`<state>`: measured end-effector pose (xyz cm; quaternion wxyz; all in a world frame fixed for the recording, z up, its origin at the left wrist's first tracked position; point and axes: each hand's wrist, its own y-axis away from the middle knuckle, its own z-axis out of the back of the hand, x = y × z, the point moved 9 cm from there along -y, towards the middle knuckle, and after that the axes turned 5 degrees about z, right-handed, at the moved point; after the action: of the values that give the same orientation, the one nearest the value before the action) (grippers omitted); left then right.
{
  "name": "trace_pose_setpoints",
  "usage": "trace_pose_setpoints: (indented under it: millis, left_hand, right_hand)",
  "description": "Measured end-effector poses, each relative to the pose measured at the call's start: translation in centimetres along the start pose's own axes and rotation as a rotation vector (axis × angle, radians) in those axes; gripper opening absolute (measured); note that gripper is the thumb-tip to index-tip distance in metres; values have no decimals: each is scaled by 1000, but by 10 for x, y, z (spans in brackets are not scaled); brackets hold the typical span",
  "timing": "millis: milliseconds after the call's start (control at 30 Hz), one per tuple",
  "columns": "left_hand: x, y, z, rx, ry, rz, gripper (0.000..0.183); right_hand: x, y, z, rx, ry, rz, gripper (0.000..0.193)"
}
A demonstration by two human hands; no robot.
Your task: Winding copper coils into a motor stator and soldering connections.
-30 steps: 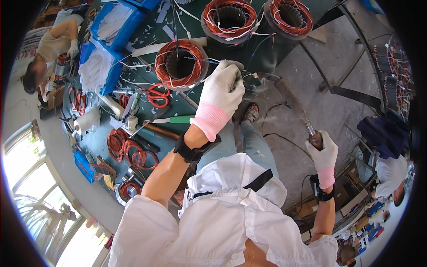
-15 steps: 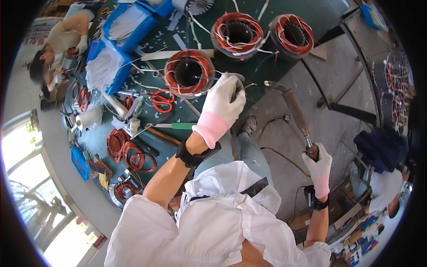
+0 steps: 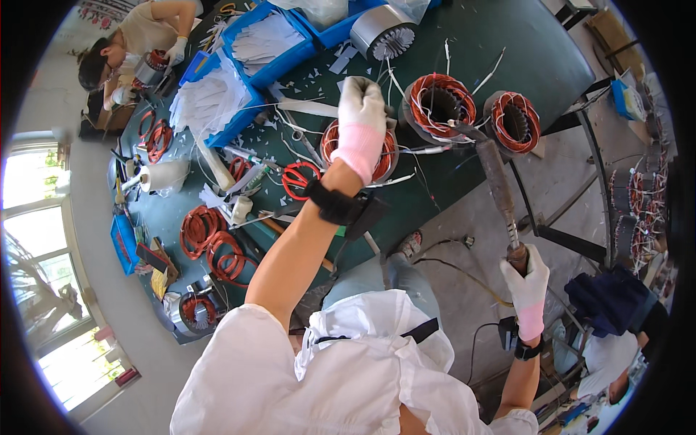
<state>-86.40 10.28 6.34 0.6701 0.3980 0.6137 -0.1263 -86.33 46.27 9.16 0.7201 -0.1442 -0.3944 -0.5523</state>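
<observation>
My left hand (image 3: 361,109), in a white glove with a pink cuff, is closed above the nearest motor stator (image 3: 388,163), partly covering its red windings. Its fingertips are hidden, so what they pinch cannot be made out. My right hand (image 3: 527,284), gloved alike, grips the wooden handle of a large soldering iron (image 3: 494,170) with a dark, rusty barrel. The iron's tip overlaps the edge of the middle stator (image 3: 439,109); whether they touch I cannot tell. To its right stands another wound stator (image 3: 515,123). White-sleeved leads (image 3: 431,150) run out between the stators.
Blue bins (image 3: 250,119) hold white paper slips. Red-handled scissors (image 3: 299,180), rings of red wire (image 3: 226,257) and a white spool (image 3: 165,176) lie on the green table (image 3: 522,43). A bare stator (image 3: 383,35) stands farther back. Across the table a co-worker (image 3: 148,36) handles a stator.
My left hand has moved farther over the table, across the nearest stator. The soldering iron's tip has gone from beside the table to the middle stator's edge. The head view has shifted.
</observation>
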Motion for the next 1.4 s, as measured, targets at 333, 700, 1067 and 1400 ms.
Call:
trace_pose_setpoints:
  millis: [333, 700, 1067, 1400]
  left_hand:
    - [28, 1, -19, 286, -104, -123, 15]
    - [33, 16, -22, 323, -329, -163, 15]
    - [41, 19, -21, 358, -293, -172, 12]
    - [36, 24, -19, 392, -377, -225, 15]
  right_hand:
    - [10, 1, 5, -81, 140, 54, 25]
    - [8, 2, 5, -111, 282, 51, 29]
    - [14, 4, 5, -138, 363, 89, 28]
    - [18, 5, 5, -136, 378, 115, 28]
